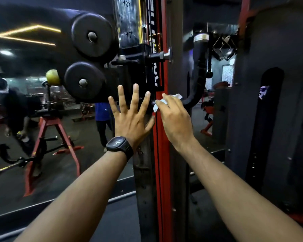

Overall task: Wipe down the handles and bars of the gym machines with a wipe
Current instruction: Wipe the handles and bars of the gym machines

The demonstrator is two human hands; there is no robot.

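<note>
My right hand [173, 117] grips a crumpled white wipe [163, 102] and holds it against the red upright post [162, 154] of a gym machine, close to a curved black bar handle [198, 81]. My left hand [129, 116], with a black watch on the wrist, is raised flat with its fingers spread straight, in front of the dark steel column left of the red post; I cannot tell whether it touches the column. Two black foam roller pads [87, 56] stick out at the upper left of the post.
A mirror on the left reflects people and a red A-frame rack [51, 137]. A dark weight-stack shroud [269, 119] stands at the right. A numbered adjustment column [129, 23] rises above the hands. Black floor lies below.
</note>
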